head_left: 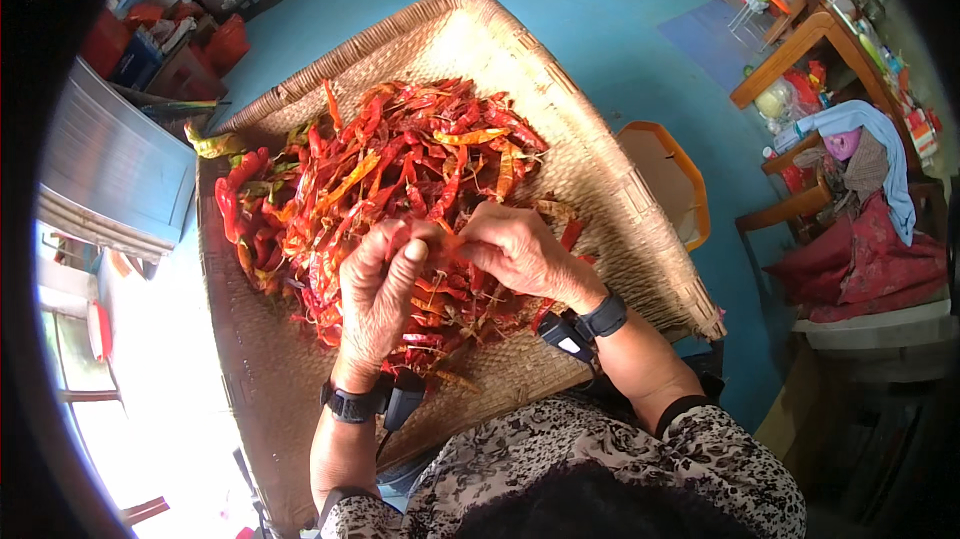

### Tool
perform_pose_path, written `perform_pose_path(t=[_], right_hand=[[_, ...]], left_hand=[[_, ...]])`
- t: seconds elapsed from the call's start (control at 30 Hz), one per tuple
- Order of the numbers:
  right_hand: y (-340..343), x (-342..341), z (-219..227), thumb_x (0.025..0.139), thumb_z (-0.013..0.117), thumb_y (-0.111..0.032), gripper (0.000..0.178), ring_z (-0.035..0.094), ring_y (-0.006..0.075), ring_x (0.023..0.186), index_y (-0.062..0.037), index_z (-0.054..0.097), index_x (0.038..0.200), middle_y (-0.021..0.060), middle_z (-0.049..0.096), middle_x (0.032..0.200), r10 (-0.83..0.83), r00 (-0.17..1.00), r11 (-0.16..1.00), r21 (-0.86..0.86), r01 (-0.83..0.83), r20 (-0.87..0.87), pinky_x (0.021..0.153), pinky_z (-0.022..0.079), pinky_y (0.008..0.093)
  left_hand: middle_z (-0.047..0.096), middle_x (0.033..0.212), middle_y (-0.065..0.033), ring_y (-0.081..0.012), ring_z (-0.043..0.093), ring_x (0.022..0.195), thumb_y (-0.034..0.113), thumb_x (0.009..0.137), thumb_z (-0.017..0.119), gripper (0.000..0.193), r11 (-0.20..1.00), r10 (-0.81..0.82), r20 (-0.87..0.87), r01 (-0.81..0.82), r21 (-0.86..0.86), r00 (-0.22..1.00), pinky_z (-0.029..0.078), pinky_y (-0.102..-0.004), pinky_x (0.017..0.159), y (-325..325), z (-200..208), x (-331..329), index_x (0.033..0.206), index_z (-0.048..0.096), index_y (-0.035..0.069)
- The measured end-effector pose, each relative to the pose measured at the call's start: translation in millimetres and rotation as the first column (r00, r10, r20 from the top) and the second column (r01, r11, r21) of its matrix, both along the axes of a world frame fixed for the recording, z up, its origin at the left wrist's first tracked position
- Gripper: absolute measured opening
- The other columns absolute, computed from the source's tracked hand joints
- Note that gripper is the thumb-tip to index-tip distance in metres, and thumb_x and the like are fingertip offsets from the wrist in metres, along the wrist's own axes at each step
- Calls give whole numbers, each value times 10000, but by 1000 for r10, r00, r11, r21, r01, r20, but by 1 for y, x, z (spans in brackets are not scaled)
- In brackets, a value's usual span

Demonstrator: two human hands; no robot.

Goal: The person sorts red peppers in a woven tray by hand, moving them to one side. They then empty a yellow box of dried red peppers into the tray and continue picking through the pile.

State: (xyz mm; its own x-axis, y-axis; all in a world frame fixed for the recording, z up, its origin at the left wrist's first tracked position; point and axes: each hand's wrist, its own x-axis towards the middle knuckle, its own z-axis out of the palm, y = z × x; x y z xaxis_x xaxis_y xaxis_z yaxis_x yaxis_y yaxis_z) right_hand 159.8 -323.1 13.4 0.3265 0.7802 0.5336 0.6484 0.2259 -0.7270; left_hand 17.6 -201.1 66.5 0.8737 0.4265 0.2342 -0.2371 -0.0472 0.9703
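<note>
A heap of dried red chili peppers point(385, 164), with some orange and yellowish pods in it, lies in a wide woven basket tray point(600, 179). Over the near part of the heap my two hands meet. My left hand point(378, 289) is closed, thumb pressed against the fingers on one side of a reddish-orange chili pepper point(448, 240). From the other side my right hand point(520, 251) pinches the same pod. Most of that pod is hidden by my fingers. A black strap with a small dark device circles each wrist.
A yellow-rimmed container point(690, 174) stands on the blue floor point(590, 39) right of the tray. Farther right, a wooden chair point(800, 201) carries piled clothes point(860, 249). Bags and boxes point(185, 54) crowd the far left, above a pale panel point(120, 164).
</note>
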Motion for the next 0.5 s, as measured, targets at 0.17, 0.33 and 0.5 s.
perform_pose_path(t=[0.17, 0.33, 0.5], right_hand=[[-14, 20, 4, 921, 525, -254, 203, 474, 60, 469, -82, 591, 837, -20, 561, 631, -140, 840, 989, -44, 138, -524, 403, 411, 219], [-51, 62, 23, 905, 554, -319, 215, 490, 40, 549, -107, 588, 886, -35, 565, 692, 189, 487, 875, 371, 310, -853, 462, 421, 198], [-56, 69, 30, 873, 597, -357, 340, 515, 54, 584, -79, 599, 1068, 7, 594, 746, 233, 407, 810, 408, 422, -883, 502, 439, 170]], left_hand=[[643, 872, -22, -61, 556, 645, 226, 948, 501, 257, 978, 207, -132, -210, -11, 969, 465, -201, 592, 13, -9, -1, 1099, 600, 44], [555, 731, 37, 0, 379, 527, 271, 957, 484, 284, 980, 130, -230, -160, -116, 965, 288, -144, 449, 14, -11, 0, 1108, 574, 48], [519, 723, 37, -24, 330, 518, 276, 960, 448, 253, 985, 71, -313, -117, -129, 947, 267, -167, 457, 4, 5, 11, 1046, 527, 52]])
